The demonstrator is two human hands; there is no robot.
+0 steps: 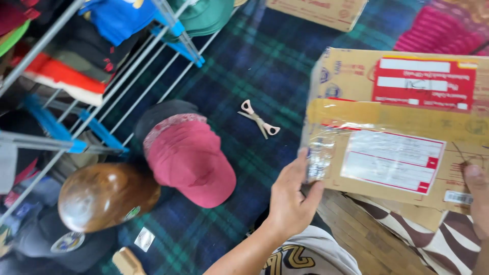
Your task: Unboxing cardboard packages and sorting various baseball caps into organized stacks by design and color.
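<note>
From the head view, 2 hands are holding up a cardboard box taped over with yellowish packing tape and bearing red and white labels. The left hand is gripping the box's lower left corner, thumb and fingers closing around the edge where the clear tape is wrinkling. The right hand is showing only at the frame's right edge, its thumb pressing on the box's lower right face; how the rest of its fingers are lying cannot be told. The box is hanging above a wooden floor and a brown-and-white striped cloth.

To the left, a maroon cap is lying on a dark plaid blanket, just beside a glossy brown cap. A pair of small scissors is lying open on the blanket, well apart from both hands. A white wire rack is carrying more caps.

The slick tape under the left fingers could be letting the corner slide, and the box might be tipping down onto the caps.
</note>
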